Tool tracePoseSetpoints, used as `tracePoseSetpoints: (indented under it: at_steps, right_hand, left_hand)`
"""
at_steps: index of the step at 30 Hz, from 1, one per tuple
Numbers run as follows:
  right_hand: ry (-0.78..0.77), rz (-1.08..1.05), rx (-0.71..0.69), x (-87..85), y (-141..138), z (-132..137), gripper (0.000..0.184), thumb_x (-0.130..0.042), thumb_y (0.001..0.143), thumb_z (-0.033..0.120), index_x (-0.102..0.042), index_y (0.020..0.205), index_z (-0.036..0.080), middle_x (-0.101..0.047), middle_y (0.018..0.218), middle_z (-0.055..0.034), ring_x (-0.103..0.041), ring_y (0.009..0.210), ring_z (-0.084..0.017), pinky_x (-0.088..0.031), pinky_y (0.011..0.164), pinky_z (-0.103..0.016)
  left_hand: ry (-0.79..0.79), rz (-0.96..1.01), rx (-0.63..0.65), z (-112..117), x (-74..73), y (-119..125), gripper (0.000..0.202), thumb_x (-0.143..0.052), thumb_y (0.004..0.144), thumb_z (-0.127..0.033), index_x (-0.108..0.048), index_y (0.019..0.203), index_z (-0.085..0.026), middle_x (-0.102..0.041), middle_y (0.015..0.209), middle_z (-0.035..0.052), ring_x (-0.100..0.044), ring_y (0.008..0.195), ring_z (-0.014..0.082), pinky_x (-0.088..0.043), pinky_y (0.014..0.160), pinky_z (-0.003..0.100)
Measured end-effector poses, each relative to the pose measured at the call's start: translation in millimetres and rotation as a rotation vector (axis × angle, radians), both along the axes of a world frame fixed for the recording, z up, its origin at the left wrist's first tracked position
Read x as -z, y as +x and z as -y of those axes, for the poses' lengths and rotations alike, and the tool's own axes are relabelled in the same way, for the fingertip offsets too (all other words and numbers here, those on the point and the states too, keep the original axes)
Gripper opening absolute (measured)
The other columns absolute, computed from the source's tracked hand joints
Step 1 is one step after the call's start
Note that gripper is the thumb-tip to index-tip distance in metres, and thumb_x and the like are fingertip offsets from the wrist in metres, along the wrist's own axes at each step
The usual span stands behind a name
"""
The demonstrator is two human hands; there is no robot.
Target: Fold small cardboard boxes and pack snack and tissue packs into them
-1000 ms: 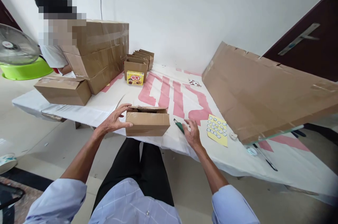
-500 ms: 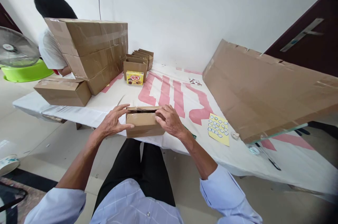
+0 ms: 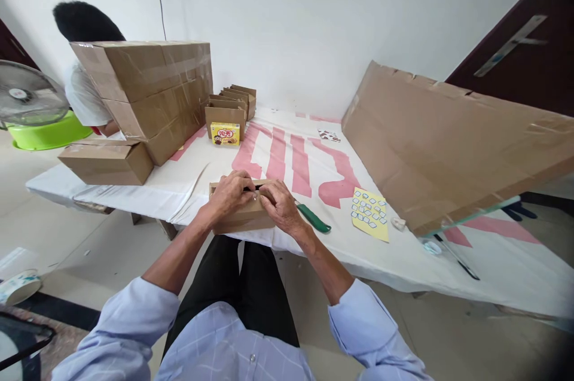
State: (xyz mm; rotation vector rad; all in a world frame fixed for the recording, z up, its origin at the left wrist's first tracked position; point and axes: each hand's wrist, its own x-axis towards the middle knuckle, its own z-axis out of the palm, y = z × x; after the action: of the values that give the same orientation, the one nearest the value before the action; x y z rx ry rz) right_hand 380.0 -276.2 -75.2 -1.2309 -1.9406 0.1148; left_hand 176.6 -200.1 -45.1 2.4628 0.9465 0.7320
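A small brown cardboard box (image 3: 237, 222) lies at the near edge of the white-covered table (image 3: 188, 186). Both my hands rest on top of it at its slit. My left hand (image 3: 231, 191) curls over the box's top left, fingers bent onto the flaps. My right hand (image 3: 280, 207) presses on the top right, fingers bent toward the slit. A green-handled cutter (image 3: 313, 218) lies on the cloth just right of my right hand. A yellow sheet of small stickers (image 3: 369, 213) lies further right.
Stacked taped cartons (image 3: 152, 94) and a flat carton (image 3: 105, 161) stand at the left. Small open boxes (image 3: 228, 107) and a yellow snack box (image 3: 225, 133) sit behind. A big cardboard sheet (image 3: 448, 142) leans at right. Another person (image 3: 85, 64) bends behind the stack, near a fan (image 3: 27, 94).
My right hand left the cutter on the table and came onto the box top. My left hand slid from the box's left end onto its top, and both now press at the slit.
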Motion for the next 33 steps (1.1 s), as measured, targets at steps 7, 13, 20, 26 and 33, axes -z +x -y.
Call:
tracePoseSetpoints:
  at_steps: [7,13,20,26,33]
  right_hand:
    - [0.069,-0.038,-0.014,10.5,-1,-8,0.012,-0.056,0.103,0.018,-0.066,0.105,0.025,-0.073,0.108,-0.0097,-0.064,0.111,-0.030,-0.051,0.108,-0.050]
    - [0.091,-0.078,-0.006,17.8,-1,-13,0.018,-0.058,0.101,0.017,-0.069,0.114,0.024,-0.075,0.111,-0.0109,-0.065,0.113,-0.031,-0.053,0.108,-0.050]
    - [0.080,-0.089,0.037,20.2,-2,-9,0.029,-0.059,0.102,0.018,-0.071,0.128,0.023,-0.078,0.125,-0.0125,-0.069,0.119,-0.032,-0.054,0.111,-0.051]
    - [0.073,-0.054,0.098,25.7,-3,-6,0.043,-0.061,0.101,0.019,-0.068,0.143,0.022,-0.080,0.125,-0.0124,-0.069,0.120,-0.033,-0.055,0.111,-0.052]
    - [0.283,-0.014,0.054,22.8,-4,8,0.026,-0.058,0.105,0.015,-0.077,0.120,0.024,-0.080,0.108,-0.0083,-0.068,0.105,-0.028,-0.056,0.100,-0.048]
  left_hand:
    - [-0.042,0.021,-0.090,2,-5.1,8,0.014,-0.070,0.089,-0.019,-0.082,0.085,-0.025,-0.077,0.105,0.0047,-0.072,0.102,0.0260,-0.054,0.097,0.043]
    - [0.111,-0.026,-0.148,11,-5.0,17,0.019,-0.066,0.089,-0.010,-0.073,0.076,-0.022,-0.077,0.101,0.0062,-0.071,0.102,0.0269,-0.051,0.094,0.043]
    - [0.297,-0.136,-0.114,15,9.4,22,0.017,-0.060,0.098,-0.012,-0.068,0.087,-0.021,-0.074,0.107,0.0119,-0.066,0.112,0.0327,-0.046,0.098,0.051]
    - [0.267,0.026,-0.147,15,5.8,-5,0.009,-0.062,0.100,-0.020,-0.068,0.093,-0.022,-0.074,0.111,0.0102,-0.068,0.110,0.0304,-0.050,0.098,0.049]
    - [0.059,0.204,-0.121,17,12.7,-67,0.021,-0.064,0.102,-0.038,-0.077,0.096,-0.023,-0.072,0.141,0.0133,-0.069,0.133,0.0329,-0.059,0.107,0.048]
